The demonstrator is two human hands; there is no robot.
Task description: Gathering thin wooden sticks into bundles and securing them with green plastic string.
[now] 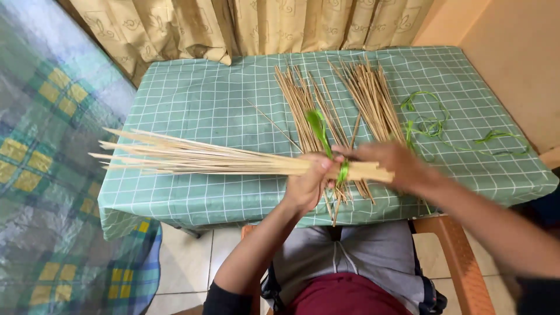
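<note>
Both our hands meet over the near edge of the table (192,99). Our left hand (308,185) is clenched around a bundle of thin pale sticks (198,158), gripping it close to its cut ends. Our right hand (392,164) closes over those cut ends, at three o'clock from the left, fingers pinching a green strip (318,125) looped around the bundle. From our grip the bundle runs toward nine o'clock, fanning into loose tips past the table's left edge. At twelve o'clock from our hands two flat heaps of loose sticks (373,96) lie on the green checked cloth. More green strips (434,125) curl at two o'clock, well apart from the bundle.
</note>
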